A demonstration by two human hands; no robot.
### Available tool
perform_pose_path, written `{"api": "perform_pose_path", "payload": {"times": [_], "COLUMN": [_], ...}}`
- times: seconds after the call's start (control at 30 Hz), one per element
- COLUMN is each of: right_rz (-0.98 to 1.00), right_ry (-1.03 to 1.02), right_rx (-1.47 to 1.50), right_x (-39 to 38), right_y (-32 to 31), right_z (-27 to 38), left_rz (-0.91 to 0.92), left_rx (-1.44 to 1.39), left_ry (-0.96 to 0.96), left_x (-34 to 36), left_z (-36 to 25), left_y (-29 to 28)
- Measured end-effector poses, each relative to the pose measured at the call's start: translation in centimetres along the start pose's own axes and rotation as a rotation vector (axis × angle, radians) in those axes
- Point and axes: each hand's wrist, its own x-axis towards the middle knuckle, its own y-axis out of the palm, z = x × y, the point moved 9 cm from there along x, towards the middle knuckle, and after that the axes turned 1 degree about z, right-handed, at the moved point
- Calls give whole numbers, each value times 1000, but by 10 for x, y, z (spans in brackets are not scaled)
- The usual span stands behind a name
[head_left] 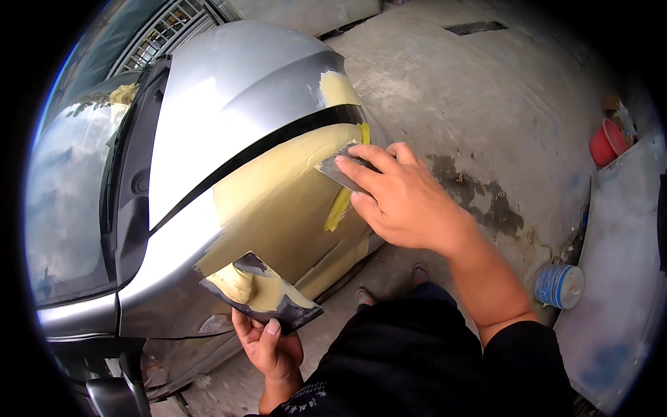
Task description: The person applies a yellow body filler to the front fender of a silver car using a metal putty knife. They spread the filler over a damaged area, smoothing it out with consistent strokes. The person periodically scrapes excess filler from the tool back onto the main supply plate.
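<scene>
Pale yellow filler [274, 184] covers much of a silver car's front fender [167, 278], with a smaller patch [337, 89] on the hood [243, 69]. My right hand [394, 191] grips a thin grey spreader [330, 167], its edge on the filler near the fender's front end, beside strips of yellow tape [337, 212]. My left hand [267, 344] holds a dark flat board [292, 313] at lower middle, bearing a mound of filler [236, 281], with another small plate lying on it.
The windshield [69, 201] is at left, the mirror [114, 396] at lower left. A red basin [606, 144] and a white-and-blue bucket [559, 285] stand at right by a pale panel [618, 257]. My sandalled feet [365, 295] are on the concrete floor [465, 90], which has a dark damp patch.
</scene>
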Motion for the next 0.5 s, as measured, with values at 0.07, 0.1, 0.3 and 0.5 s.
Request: {"api": "perform_pose_path", "payload": {"times": [0.07,0.1,0.3,0.5], "right_rz": [55,70,279,99], "right_ry": [27,4,-22,-75], "right_rx": [21,-5,-21,27], "right_x": [21,32,56,11], "right_y": [-7,-6,6,3], "right_z": [-7,-11,9,19], "left_rz": [3,7,-34,-73], "left_rx": [-25,-40,-57,-71], "left_ry": [-5,-8,13,1], "left_x": [-1,-1,-5,-3], "left_z": [2,4,10,18], "left_y": [5,8,11,22]}}
